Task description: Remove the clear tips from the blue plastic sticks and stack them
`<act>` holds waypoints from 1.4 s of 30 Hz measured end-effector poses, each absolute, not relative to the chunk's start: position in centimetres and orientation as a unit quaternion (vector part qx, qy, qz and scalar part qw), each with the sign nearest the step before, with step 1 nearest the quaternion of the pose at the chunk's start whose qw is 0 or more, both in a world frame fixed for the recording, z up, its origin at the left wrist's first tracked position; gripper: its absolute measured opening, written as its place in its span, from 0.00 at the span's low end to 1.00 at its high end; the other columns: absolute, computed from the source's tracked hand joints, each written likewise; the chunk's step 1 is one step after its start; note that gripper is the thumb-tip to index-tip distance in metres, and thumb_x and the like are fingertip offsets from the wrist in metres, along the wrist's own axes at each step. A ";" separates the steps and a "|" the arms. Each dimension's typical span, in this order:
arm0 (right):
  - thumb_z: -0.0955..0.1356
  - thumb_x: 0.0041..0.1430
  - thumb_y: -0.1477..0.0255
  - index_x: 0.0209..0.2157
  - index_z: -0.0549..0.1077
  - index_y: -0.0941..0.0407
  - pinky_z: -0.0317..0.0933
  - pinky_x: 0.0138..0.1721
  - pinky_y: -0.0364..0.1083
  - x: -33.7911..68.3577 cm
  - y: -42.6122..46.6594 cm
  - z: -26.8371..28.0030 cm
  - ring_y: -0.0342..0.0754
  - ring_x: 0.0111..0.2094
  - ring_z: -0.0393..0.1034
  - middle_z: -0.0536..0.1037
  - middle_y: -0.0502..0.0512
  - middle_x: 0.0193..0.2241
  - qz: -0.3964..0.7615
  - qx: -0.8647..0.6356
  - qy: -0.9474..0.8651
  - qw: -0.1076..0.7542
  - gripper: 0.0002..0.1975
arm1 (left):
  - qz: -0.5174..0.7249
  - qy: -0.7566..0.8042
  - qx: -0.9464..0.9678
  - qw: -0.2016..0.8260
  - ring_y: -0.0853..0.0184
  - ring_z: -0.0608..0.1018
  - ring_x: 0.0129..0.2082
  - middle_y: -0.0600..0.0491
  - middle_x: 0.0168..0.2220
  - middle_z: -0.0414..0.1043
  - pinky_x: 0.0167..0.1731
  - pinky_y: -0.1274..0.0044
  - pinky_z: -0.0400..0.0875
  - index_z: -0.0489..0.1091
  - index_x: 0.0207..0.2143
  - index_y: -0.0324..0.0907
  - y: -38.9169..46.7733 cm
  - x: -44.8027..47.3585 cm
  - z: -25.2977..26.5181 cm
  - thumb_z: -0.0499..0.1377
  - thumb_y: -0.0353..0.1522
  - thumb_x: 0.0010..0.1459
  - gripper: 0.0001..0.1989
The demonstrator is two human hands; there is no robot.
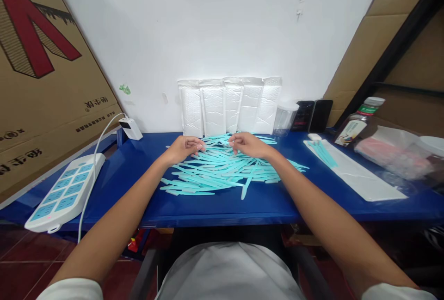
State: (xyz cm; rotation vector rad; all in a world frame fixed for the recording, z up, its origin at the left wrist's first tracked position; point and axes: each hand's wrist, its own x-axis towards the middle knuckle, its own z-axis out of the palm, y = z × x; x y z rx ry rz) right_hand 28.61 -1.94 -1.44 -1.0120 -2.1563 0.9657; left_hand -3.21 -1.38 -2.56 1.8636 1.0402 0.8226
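A loose heap of turquoise eyebrow razors point(208, 175) with pale capped ends lies on the blue table point(222, 214). Over the far left part of the heap, my left hand point(185, 148) is closed in a pinch, with the pale end of a razor at its fingertips. Opposite it, my right hand point(248, 144) also pinches at the pale end of a razor, thumb and index finger together. A small gap separates the two hands. Whether both hold the same razor I cannot tell, since others lie just behind and below.
Several white padded mailers point(213, 110) lean on the wall, beside a clear jar point(285, 119) and dark phones point(319, 115). At right, a white mailer point(360, 175) carries a few razors, near a bottle point(359, 122). A power strip point(65, 193) with a cable lies left.
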 end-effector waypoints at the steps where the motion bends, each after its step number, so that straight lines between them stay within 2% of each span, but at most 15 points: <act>1: 0.70 0.64 0.57 0.39 0.75 0.58 0.57 0.29 0.43 28.5 -2.0 -1.5 0.44 0.26 0.67 0.80 0.54 0.27 0.363 -0.383 -0.800 0.283 0.16 | 0.330 0.414 0.740 0.414 0.67 0.80 0.32 0.41 0.43 0.84 0.35 0.74 0.77 0.80 0.49 0.36 -1.3 -3.1 -2.8 0.69 0.52 0.59 0.28; 5: 0.72 0.62 0.58 0.38 0.77 0.58 0.60 0.27 0.42 28.3 -2.2 -1.6 0.46 0.26 0.73 0.82 0.56 0.27 0.345 -0.386 -0.806 0.289 0.16 | 0.337 0.421 0.741 0.401 0.62 0.83 0.37 0.41 0.44 0.85 0.37 0.72 0.80 0.80 0.50 0.37 -1.2 -2.9 -3.3 0.69 0.52 0.59 0.29; 9: 0.73 0.61 0.57 0.36 0.81 0.59 0.65 0.31 0.43 28.2 -2.3 -1.5 0.48 0.29 0.77 0.83 0.57 0.27 0.334 -0.379 -0.807 0.306 0.17 | 0.345 0.422 0.740 0.395 0.59 0.85 0.40 0.41 0.41 0.85 0.37 0.71 0.81 0.81 0.47 0.36 -1.3 -2.7 -3.3 0.70 0.52 0.57 0.29; 23: 0.72 0.61 0.67 0.35 0.83 0.58 0.70 0.36 0.45 28.1 -2.0 -1.9 0.50 0.33 0.80 0.85 0.56 0.31 0.320 -0.358 -0.816 0.320 0.10 | 0.332 0.411 0.757 0.385 0.61 0.84 0.36 0.42 0.38 0.85 0.32 0.75 0.79 0.82 0.44 0.36 -1.9 -2.0 -2.8 0.70 0.52 0.57 0.27; 30: 0.72 0.63 0.64 0.38 0.86 0.58 0.68 0.39 0.46 27.9 -2.3 -1.6 0.49 0.35 0.77 0.86 0.57 0.34 0.278 -0.346 -0.835 0.325 0.13 | 0.330 0.410 0.754 0.394 0.63 0.83 0.32 0.44 0.36 0.85 0.29 0.76 0.76 0.82 0.43 0.37 -2.1 -1.7 -2.9 0.71 0.50 0.57 0.25; 35: 0.72 0.64 0.62 0.39 0.86 0.58 0.67 0.41 0.47 27.1 -2.8 -1.5 0.49 0.36 0.77 0.87 0.56 0.34 0.277 -0.326 -0.840 0.333 0.14 | 0.336 0.414 0.742 0.406 0.61 0.84 0.33 0.42 0.36 0.85 0.31 0.74 0.78 0.82 0.42 0.36 -2.6 -0.9 -3.0 0.72 0.50 0.55 0.26; 42: 0.72 0.65 0.61 0.40 0.86 0.56 0.67 0.43 0.48 26.4 -2.9 -2.0 0.52 0.39 0.78 0.87 0.56 0.38 0.279 -0.332 -0.830 0.350 0.14 | 0.355 0.423 0.730 0.403 0.65 0.80 0.26 0.43 0.37 0.85 0.29 0.74 0.76 0.82 0.41 0.37 -3.3 -0.3 -2.9 0.71 0.51 0.55 0.26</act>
